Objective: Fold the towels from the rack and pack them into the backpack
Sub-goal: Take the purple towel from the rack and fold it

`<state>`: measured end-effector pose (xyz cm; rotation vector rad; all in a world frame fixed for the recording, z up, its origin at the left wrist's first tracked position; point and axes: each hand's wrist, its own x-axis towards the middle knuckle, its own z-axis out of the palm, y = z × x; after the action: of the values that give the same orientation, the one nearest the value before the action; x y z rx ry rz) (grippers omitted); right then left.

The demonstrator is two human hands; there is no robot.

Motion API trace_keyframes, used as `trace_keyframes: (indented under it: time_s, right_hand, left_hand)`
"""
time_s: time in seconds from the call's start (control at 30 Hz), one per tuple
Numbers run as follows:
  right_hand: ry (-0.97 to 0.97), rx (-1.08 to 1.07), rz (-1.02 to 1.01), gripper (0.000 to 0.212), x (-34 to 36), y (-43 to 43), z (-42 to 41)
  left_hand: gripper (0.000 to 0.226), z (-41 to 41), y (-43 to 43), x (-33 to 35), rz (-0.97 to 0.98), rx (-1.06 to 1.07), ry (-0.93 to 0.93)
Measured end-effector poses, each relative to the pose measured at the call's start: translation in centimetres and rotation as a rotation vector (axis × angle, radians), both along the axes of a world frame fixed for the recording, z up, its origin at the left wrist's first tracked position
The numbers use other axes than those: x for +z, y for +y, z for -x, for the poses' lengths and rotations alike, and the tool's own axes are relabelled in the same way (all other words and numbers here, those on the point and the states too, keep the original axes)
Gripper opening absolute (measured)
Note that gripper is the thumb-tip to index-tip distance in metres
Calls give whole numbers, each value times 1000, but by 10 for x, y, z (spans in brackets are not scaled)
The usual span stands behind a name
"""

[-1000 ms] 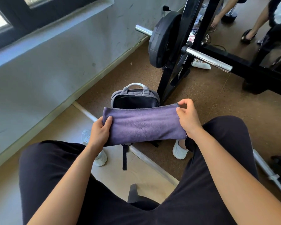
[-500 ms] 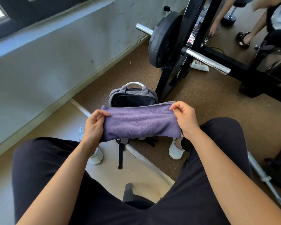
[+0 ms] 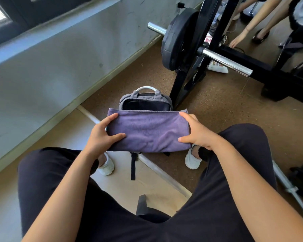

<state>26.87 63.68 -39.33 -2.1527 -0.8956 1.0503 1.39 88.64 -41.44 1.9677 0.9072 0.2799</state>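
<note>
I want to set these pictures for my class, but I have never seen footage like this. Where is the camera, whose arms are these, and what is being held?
There is no machine here. A person, apparently seated, wears a camera on the head, so you look down along their own arms and legs. The left hand and right hand each grip one end of a folded purple towel, held out flat in front of the knees. Just beyond it, a grey backpack stands on the floor with its top open. Behind that is a black rack with a weight plate and a chrome bar.
</note>
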Motion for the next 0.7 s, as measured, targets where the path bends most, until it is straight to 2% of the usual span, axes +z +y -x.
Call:
trace_keyframes:
  time_s: [0.13,0.23,0.43,0.7]
  right_hand:
    - [-37,53,123,111,-3,1,2]
    - [-9,20,104,110,-2,4,7]
    - [107,-42,-78,102,6,11,20]
    - [127,66,-168,105,4,31,63]
  left_hand:
    - [88,-2,-3,-5,-119,-76,140]
    - [88,-8,-12,-6,-139,-96,167]
    - [84,-15,-31,1,-51,-100,2]
    - [85,-33,-73,9,75,-245,-150]
